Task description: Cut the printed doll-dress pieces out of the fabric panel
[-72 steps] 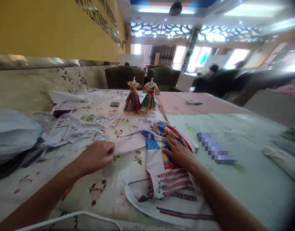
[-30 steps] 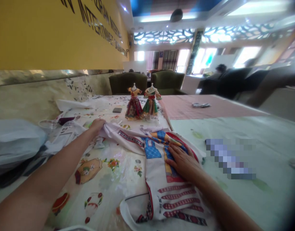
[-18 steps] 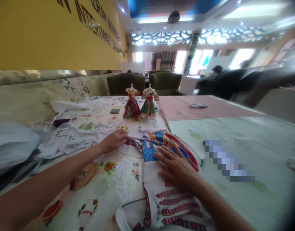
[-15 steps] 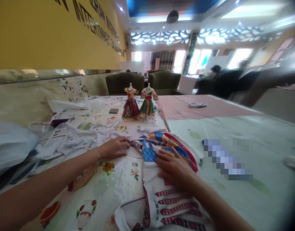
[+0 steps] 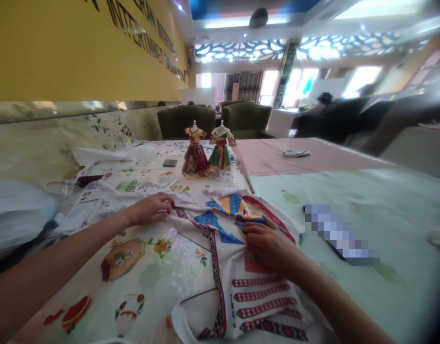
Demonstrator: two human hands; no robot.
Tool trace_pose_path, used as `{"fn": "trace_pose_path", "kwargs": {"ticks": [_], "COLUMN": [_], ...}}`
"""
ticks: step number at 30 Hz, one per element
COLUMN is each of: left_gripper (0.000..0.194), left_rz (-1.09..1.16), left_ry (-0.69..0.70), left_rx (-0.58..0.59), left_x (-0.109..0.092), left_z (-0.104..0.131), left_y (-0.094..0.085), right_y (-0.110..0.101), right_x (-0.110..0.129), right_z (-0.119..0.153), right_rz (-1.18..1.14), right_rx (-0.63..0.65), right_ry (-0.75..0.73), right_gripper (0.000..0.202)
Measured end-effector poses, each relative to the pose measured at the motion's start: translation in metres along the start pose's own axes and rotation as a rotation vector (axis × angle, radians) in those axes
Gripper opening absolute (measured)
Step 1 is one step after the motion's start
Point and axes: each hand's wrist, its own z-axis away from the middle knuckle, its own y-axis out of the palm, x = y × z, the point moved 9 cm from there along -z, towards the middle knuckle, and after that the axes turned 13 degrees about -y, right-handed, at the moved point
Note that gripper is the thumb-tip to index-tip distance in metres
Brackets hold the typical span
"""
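A white printed fabric (image 5: pixel 227 260) with red bands, blue dotted patches and a yellow and red curved print lies on the table in front of me. My left hand (image 5: pixel 155 209) is closed on its left edge, at the end of a dark patterned strip, and the cloth is drawn into folds from there. My right hand (image 5: pixel 272 246) lies palm down on the right part of the cloth, fingers stretched out. A raised blue and yellow fold lies by its fingertips.
Two small dress forms, one in a maroon skirt (image 5: pixel 196 157) and one in a green skirt (image 5: pixel 220 155), stand behind the fabric. White scraps (image 5: pixel 94 203) and a plastic bag (image 5: pixel 19 217) lie left. A pixelated object (image 5: pixel 338 234) lies right. Armchairs (image 5: pixel 246 119) stand beyond the table.
My left hand has moved left and slightly away from me, pulling the fabric's edge along. The blue patches are now stretched and creased. My right hand has shifted slightly right, staying on the cloth.
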Motion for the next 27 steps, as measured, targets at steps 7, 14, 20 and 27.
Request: {"fn": "trace_pose_path", "kwargs": {"ticks": [7,14,20,27], "left_gripper": [0.053,0.104,0.101,0.062], "left_rz": [-0.043,-0.108,-0.104,-0.09], "left_ry": [-0.136,-0.233,-0.262,-0.427], "left_rx": [0.056,0.234,0.225,-0.017], "left_x": [0.001,0.022,0.041,0.014], "left_z": [0.002,-0.011,-0.046,-0.046], "left_y": [0.038,0.069,0.047,0.038], "right_y": [0.014,0.049,0.041,0.006], "right_x": [0.006,-0.003,-0.002,0.065], "right_z": [-0.002,0.01,0.006,-0.002], "right_rz": [0.02,-0.01,-0.003,-0.155], "right_rx": [0.078,0.209,0.194,0.162], "right_ry": [0.039,0.106,0.106,-0.097], "right_gripper": [0.05,0.082,0.087,0.065]}}
